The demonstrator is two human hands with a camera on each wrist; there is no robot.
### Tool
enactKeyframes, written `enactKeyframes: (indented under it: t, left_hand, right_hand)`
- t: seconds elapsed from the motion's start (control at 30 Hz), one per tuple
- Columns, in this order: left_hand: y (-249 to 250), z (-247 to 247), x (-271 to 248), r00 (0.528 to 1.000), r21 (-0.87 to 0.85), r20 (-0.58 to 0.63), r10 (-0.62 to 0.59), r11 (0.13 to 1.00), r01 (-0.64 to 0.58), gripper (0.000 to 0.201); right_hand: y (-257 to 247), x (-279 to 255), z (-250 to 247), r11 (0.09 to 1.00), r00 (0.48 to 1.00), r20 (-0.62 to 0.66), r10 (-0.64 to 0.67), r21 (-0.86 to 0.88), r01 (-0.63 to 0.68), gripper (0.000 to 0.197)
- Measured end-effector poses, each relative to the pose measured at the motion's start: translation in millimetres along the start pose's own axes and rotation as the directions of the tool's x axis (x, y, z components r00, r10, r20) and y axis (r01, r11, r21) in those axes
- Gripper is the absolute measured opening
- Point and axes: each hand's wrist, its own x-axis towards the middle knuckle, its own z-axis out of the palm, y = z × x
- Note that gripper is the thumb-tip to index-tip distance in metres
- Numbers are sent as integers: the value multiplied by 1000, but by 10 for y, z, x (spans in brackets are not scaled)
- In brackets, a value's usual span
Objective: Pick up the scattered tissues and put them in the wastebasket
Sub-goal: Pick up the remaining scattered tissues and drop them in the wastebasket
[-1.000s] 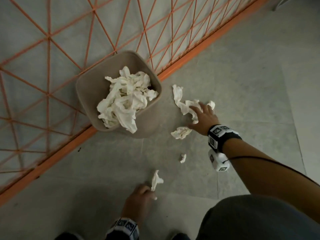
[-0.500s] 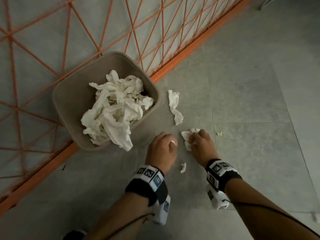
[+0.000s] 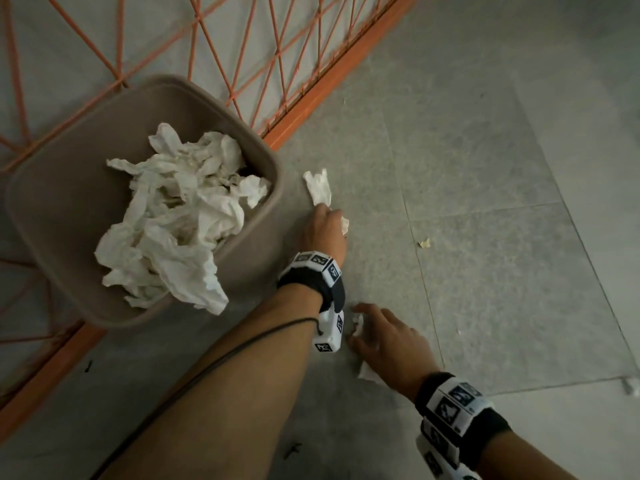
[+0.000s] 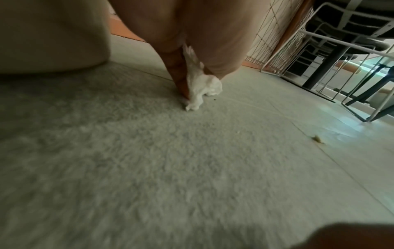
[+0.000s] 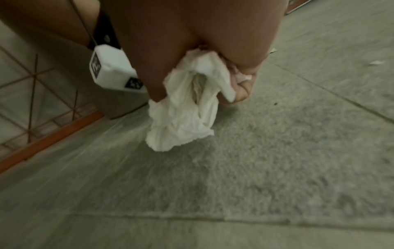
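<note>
The left hand point(image 3: 323, 233) pinches a tissue point(image 3: 318, 188) lying just past its fingertips beside the wastebasket point(image 3: 62, 188), while the right hand point(image 3: 389, 344), behind it, clutches a crumpled tissue wad point(image 5: 185, 107).

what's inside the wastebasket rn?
The brown wastebasket holds a heap of crumpled white tissues, one draping over its near rim. Anything beneath the heap, including the bottom, is covered.

office-like room | chairs point(image 4: 349, 33), grey tile floor point(image 3: 485, 168), orange wire partition point(image 3: 242, 46)
</note>
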Motion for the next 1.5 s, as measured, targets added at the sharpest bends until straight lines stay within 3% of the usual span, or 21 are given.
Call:
enactKeyframes:
  t: [0.13,0.3,0.4,0.47,0.6,0.67,0.77,0.9,0.97,1.03,1.1,1.17,1.27,1.33,1.43,1.5]
  left_hand:
    - [63,-136,-217,999,4,30,21,1000,-21,23]
    - [174,-363,-886,999,-354,-39,4,935,-18,17]
    - [143,-548,-1368,992,-505,-109,-64,863,0,14]
    - [122,-727,-1636,972,-538,-216,-96,842,-36,13]
    - [72,-1099,-1980,867,-585,-446,-221,805,-96,14]
    - [104,-1262,-2085,819,-559,-526,-228,819,-131,21]
    - [297,-1588,-2181,786,-448,-605,-124,870,-208,17]
    - [474,-2129,-2109,737,-335,-676,-1,891,-306,15]
    - [380,-2320,-1969,769,-281,-638,38,918,-279,14]
    - [224,-2452,-1831,835,-199,-547,55,961,-193,19]
    - [72,-2524,-1735,882,-95,-469,41,991,-96,28]
    - [-44,-2573,-1664,888,-44,-459,21,998,-46,32]
    - [-219,-2624,-1552,905,-20,-425,17,999,-28,28]
    - [-302,-2651,-1503,960,21,-280,-7,1000,13,19]
    - [-325,-2760,-1493,998,259,-35,-53,964,60,17]
    - [-320,-2877,-1515,998,362,3,-68,930,62,25]
  right_hand:
    - [4,102,54,995,1000,-26,6,-104,-8,40]
    - [-22,257,22,991,999,38,7,-137,-2,26]
    - [-56,264,-57,999,986,165,29,9,-31,23]
    - [-113,223,-225,983,980,197,-6,179,-31,13]
    - [-335,146,-702,971,990,142,19,234,-52,7]
    - [-490,97,-943,943,985,159,-69,331,12,18]
    - [-846,-31,-1364,886,959,145,-243,436,158,34]
    - [-1473,-143,-1921,706,877,32,-479,608,363,28]
    - [-1773,-102,-2096,605,828,-3,-561,682,411,22]
    - [-2042,42,-2140,552,794,8,-608,723,415,30]
    - [-2251,219,-2116,542,786,30,-617,740,397,38]
    - [-2404,365,-2069,574,785,51,-618,712,405,33]
    - [-2471,567,-1963,735,781,79,-620,407,542,22]
    - [-2468,687,-1862,810,796,149,-586,112,575,20]
    - [-2511,737,-1796,783,779,309,-546,-142,606,17]
    - [-2575,684,-1795,726,760,356,-544,-256,639,12]
